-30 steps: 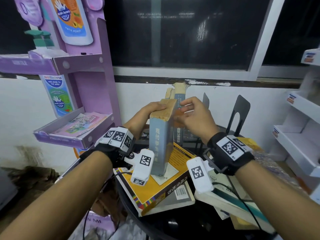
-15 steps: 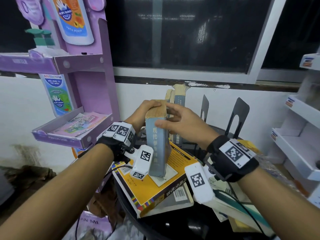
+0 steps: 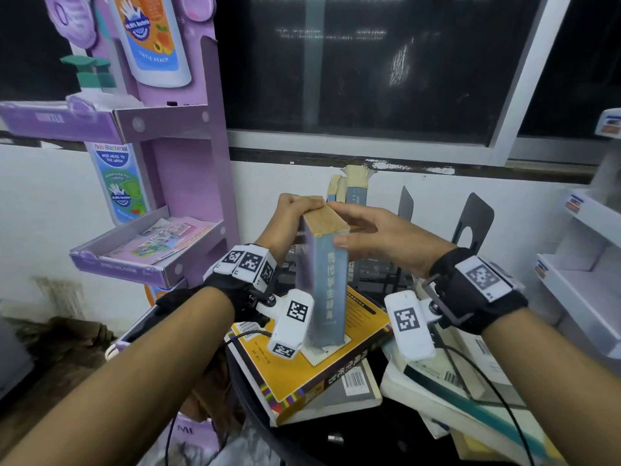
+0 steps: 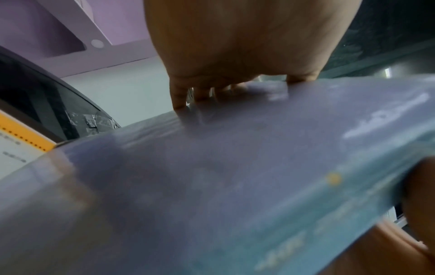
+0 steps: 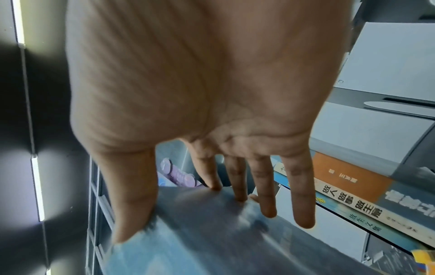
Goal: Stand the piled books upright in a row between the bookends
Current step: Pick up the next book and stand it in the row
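Observation:
A thick grey-blue book [image 3: 327, 280] stands on end on a yellow book [image 3: 336, 368] that tops a flat pile. My left hand [image 3: 297, 210] grips the standing book's top far corner, fingers curled over the page edge. My right hand [image 3: 359, 228] lies against its right cover with straight fingers [image 5: 261, 186], thumb on the spine. The same cover [image 4: 235, 176] fills the left wrist view, blurred. Behind, a few books [image 3: 356, 193] stand upright beside two black bookends [image 3: 405, 205] [image 3: 473, 220].
More books [image 3: 453, 391] lie flat in a pile at the right on the round black table [image 3: 302, 442]. A purple display stand [image 3: 188, 196] rises close on the left. White shelves [image 3: 588, 284] stand at the right. A wall and dark window are behind.
My right hand has come off the far side of the book's top and now lies flat on its right cover. The book has turned slightly and stands straighter. My left hand's grip is unchanged.

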A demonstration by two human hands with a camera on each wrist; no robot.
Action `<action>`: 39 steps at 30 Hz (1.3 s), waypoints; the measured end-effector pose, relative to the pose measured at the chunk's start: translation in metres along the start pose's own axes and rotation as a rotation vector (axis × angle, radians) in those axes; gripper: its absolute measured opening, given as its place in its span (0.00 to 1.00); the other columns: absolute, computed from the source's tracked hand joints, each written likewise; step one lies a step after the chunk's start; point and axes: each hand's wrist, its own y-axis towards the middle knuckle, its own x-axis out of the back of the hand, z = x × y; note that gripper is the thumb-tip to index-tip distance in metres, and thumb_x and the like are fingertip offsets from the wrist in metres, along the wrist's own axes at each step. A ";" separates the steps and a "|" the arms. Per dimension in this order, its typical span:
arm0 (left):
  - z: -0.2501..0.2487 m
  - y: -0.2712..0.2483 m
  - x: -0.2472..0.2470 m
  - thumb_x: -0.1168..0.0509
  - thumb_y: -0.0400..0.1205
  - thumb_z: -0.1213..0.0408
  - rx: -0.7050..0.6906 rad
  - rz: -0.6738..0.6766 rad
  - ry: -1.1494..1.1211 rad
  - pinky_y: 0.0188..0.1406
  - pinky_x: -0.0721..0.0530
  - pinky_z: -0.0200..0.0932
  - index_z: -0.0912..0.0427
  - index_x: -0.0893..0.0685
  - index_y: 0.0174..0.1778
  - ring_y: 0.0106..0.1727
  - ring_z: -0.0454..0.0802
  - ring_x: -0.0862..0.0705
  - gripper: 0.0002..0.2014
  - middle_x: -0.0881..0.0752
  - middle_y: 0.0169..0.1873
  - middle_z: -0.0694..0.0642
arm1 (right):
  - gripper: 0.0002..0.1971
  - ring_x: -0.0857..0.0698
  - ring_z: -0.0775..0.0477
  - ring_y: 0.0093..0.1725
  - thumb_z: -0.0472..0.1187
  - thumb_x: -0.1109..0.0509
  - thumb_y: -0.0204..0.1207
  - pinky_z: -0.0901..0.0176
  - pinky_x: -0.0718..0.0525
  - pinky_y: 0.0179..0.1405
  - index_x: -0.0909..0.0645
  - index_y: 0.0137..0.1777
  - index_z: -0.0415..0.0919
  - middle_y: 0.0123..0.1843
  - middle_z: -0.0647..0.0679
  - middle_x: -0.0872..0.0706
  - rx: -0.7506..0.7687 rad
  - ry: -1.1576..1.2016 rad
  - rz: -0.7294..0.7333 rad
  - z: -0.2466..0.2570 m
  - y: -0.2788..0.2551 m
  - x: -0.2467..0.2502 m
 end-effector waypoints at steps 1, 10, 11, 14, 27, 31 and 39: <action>-0.001 -0.001 -0.001 0.33 0.76 0.51 -0.006 0.003 0.010 0.42 0.20 0.44 0.63 0.28 0.61 0.48 0.51 0.16 0.24 0.18 0.52 0.60 | 0.26 0.16 0.60 0.59 0.45 0.28 0.75 0.58 0.13 0.57 0.29 0.73 0.60 0.63 0.61 0.18 0.004 -0.022 -0.014 0.001 -0.002 -0.002; -0.005 0.004 -0.008 0.32 0.78 0.57 0.009 -0.040 0.028 0.41 0.17 0.46 0.64 0.24 0.58 0.47 0.53 0.15 0.18 0.17 0.49 0.59 | 0.30 0.23 0.55 0.54 0.58 0.21 0.64 0.71 0.27 0.43 0.22 0.66 0.55 0.54 0.54 0.24 0.037 -0.399 -0.418 0.004 0.004 -0.034; -0.005 0.004 -0.007 0.30 0.76 0.56 0.004 -0.042 0.043 0.44 0.18 0.47 0.61 0.23 0.55 0.48 0.53 0.16 0.17 0.17 0.50 0.60 | 0.27 0.23 0.56 0.52 0.55 0.21 0.65 0.72 0.29 0.40 0.21 0.65 0.54 0.52 0.54 0.23 0.042 -0.418 -0.417 0.005 0.003 -0.033; -0.007 0.000 -0.001 0.27 0.68 0.53 0.000 -0.083 0.035 0.54 0.19 0.54 0.54 0.25 0.41 0.49 0.53 0.17 0.15 0.15 0.53 0.64 | 0.27 0.22 0.59 0.49 0.50 0.23 0.64 0.72 0.30 0.36 0.20 0.65 0.53 0.57 0.51 0.19 0.047 -0.421 -0.377 0.006 0.006 -0.028; -0.004 -0.005 -0.019 0.33 0.79 0.61 -0.041 -0.145 -0.025 0.47 0.22 0.35 0.56 0.15 0.54 0.49 0.41 0.16 0.09 0.13 0.49 0.49 | 0.34 0.18 0.48 0.56 0.47 0.27 0.71 0.62 0.21 0.52 0.31 0.78 0.52 0.65 0.48 0.18 -0.063 -0.549 -0.414 0.003 0.000 -0.014; -0.003 -0.006 -0.017 0.32 0.78 0.65 -0.064 -0.188 -0.060 0.49 0.20 0.35 0.53 0.12 0.43 0.45 0.40 0.14 0.04 0.10 0.42 0.46 | 0.38 0.21 0.41 0.66 0.56 0.27 0.70 0.52 0.21 0.64 0.35 0.80 0.56 0.69 0.43 0.20 -0.097 -0.668 -0.368 0.009 -0.001 -0.017; 0.002 -0.007 -0.001 0.32 0.70 0.54 -0.055 -0.262 -0.031 0.68 0.21 0.50 0.48 0.07 0.46 0.57 0.45 0.13 0.13 0.08 0.47 0.44 | 0.35 0.21 0.39 0.65 0.52 0.27 0.73 0.56 0.23 0.58 0.34 0.80 0.55 0.68 0.41 0.20 -0.067 -0.759 -0.349 0.020 -0.005 -0.028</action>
